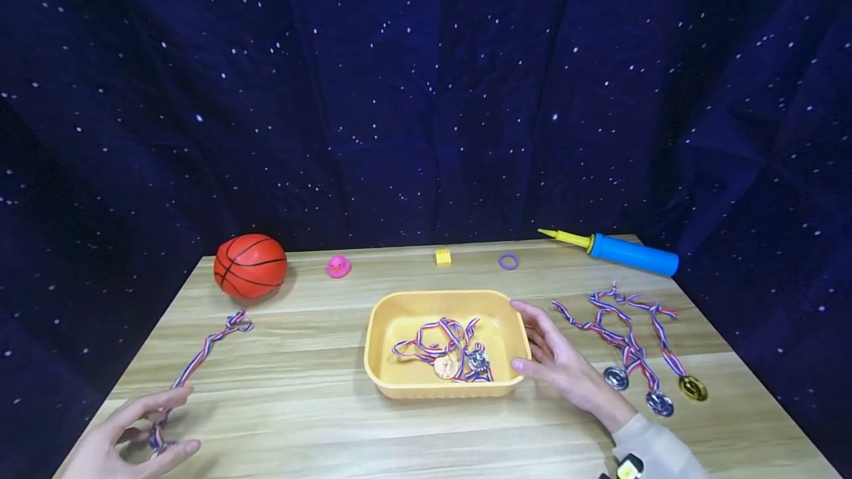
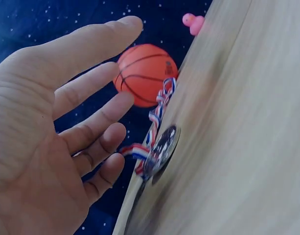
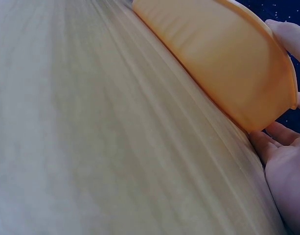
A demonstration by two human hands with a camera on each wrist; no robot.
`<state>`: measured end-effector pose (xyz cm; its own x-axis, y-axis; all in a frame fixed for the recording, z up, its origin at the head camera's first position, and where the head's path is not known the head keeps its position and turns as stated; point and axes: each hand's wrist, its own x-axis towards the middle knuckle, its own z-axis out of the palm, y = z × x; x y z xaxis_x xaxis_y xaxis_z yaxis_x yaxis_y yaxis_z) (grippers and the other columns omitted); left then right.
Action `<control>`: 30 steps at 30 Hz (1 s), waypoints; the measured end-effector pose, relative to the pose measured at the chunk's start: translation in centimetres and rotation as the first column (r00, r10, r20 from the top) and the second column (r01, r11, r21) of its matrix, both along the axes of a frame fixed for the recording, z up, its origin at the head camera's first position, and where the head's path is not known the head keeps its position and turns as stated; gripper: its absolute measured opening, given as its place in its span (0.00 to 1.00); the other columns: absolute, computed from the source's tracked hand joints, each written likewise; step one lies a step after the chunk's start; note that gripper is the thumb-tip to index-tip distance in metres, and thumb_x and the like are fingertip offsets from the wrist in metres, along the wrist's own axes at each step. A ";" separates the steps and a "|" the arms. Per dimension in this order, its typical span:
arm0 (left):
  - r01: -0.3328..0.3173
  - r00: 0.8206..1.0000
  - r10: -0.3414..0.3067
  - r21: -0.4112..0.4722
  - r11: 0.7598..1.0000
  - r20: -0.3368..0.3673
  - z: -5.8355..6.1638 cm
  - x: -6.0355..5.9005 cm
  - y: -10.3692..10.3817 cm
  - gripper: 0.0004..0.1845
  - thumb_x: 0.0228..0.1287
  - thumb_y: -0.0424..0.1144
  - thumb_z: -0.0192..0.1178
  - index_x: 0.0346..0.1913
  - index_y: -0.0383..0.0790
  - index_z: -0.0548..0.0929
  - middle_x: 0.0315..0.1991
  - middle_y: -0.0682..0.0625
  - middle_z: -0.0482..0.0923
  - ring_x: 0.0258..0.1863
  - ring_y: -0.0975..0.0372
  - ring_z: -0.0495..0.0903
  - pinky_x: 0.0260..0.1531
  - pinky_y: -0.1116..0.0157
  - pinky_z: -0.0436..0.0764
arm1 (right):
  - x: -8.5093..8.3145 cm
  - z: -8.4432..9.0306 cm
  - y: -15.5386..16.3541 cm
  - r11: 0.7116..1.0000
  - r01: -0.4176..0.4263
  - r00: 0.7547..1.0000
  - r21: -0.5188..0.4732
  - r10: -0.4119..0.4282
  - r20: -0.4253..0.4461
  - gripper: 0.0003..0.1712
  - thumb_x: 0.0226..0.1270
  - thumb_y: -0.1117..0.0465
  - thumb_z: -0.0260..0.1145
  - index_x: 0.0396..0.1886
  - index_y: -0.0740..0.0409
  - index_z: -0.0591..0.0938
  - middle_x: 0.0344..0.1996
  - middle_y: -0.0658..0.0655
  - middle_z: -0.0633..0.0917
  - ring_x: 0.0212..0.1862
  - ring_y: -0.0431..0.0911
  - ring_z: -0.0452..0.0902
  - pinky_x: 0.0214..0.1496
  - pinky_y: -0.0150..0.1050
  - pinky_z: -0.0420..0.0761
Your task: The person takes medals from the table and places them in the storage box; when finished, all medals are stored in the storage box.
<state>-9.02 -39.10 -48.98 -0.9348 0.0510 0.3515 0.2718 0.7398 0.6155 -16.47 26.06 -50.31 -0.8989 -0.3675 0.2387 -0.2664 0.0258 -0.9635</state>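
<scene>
Wooden table under starry drapes: at lower left our open left hand reaches a light, floppy-ribboned medal, best pinched at its disc, while our relaxed right hand steadies the yellow tray

The head view looks forward and down from the person's seat across the table to the starry backdrop, far enough to take in both hands and everything on the wood. The left wrist view sits close behind the left hand, tilted hard (the tabletop runs up the frame's right side), facing along the table edge toward the ball and duck, which the head view also shows at far left. The right wrist view lies low and very near the wood, facing the tray wall; it shares the tray and right hand with the head view.
</scene>
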 end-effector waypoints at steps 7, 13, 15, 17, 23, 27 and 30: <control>-0.030 0.995 0.029 0.006 1.000 0.091 -1.8 0.3 -1.1 0.30 0.50 0.37 0.90 0.59 0.43 0.92 0.35 0.59 0.81 0.34 0.69 0.74 0.22 0.65 0.71 | 0.1 0.1 -0.1 1.000 -0.003 1.000 -0.004 0.003 -0.004 0.51 0.75 0.72 0.72 0.90 0.55 0.58 0.82 0.71 0.65 0.81 0.65 0.65 0.80 0.31 0.72; -0.025 0.979 0.016 0.042 0.999 0.201 -2.6 0.3 -1.6 0.25 0.53 0.34 0.88 0.55 0.40 0.93 0.35 0.60 0.82 0.32 0.70 0.79 0.26 0.71 0.78 | 0.2 0.2 -0.2 1.000 0.003 1.000 -0.002 -0.003 0.020 0.51 0.74 0.71 0.72 0.90 0.54 0.58 0.82 0.71 0.65 0.82 0.66 0.64 0.80 0.30 0.73; 0.002 0.975 -0.013 0.052 0.999 0.220 -2.7 0.2 -2.0 0.23 0.54 0.31 0.87 0.54 0.39 0.94 0.38 0.62 0.83 0.35 0.71 0.80 0.30 0.74 0.82 | 0.2 0.2 -0.2 1.000 0.004 1.000 -0.001 -0.004 0.022 0.51 0.75 0.71 0.72 0.90 0.54 0.58 0.82 0.70 0.65 0.82 0.65 0.64 0.80 0.30 0.73; 0.040 0.977 -0.054 0.073 0.997 0.208 -2.9 0.1 -2.4 0.22 0.54 0.28 0.86 0.53 0.36 0.94 0.40 0.62 0.84 0.37 0.71 0.81 0.33 0.75 0.85 | 0.2 0.2 -0.2 1.000 0.006 1.000 0.000 -0.006 0.023 0.51 0.75 0.71 0.72 0.90 0.53 0.58 0.82 0.70 0.65 0.82 0.65 0.64 0.80 0.30 0.73; 0.120 0.980 -0.139 0.135 0.984 0.142 -3.1 0.0 -2.5 0.21 0.52 0.20 0.82 0.50 0.36 0.94 0.40 0.59 0.86 0.34 0.69 0.83 0.30 0.72 0.87 | 0.1 0.1 -0.2 1.000 0.000 1.000 -0.004 0.000 0.017 0.50 0.75 0.71 0.71 0.90 0.53 0.58 0.81 0.70 0.66 0.81 0.67 0.64 0.79 0.30 0.73; 0.127 0.984 -0.139 0.112 0.986 0.111 -3.2 0.0 -2.5 0.21 0.50 0.20 0.83 0.47 0.38 0.95 0.34 0.59 0.84 0.29 0.67 0.81 0.24 0.70 0.82 | 0.1 0.1 -0.2 1.000 0.005 1.000 0.000 -0.005 0.021 0.50 0.75 0.71 0.71 0.90 0.52 0.58 0.81 0.70 0.66 0.81 0.68 0.63 0.79 0.30 0.73; 0.069 0.980 -0.085 0.093 0.993 0.181 -3.0 -0.1 -2.4 0.18 0.52 0.23 0.84 0.46 0.37 0.94 0.32 0.60 0.84 0.28 0.69 0.80 0.23 0.69 0.81 | 0.2 0.1 -0.2 1.000 0.012 1.000 0.004 -0.012 0.024 0.50 0.75 0.71 0.71 0.90 0.52 0.58 0.81 0.69 0.66 0.81 0.68 0.64 0.79 0.30 0.73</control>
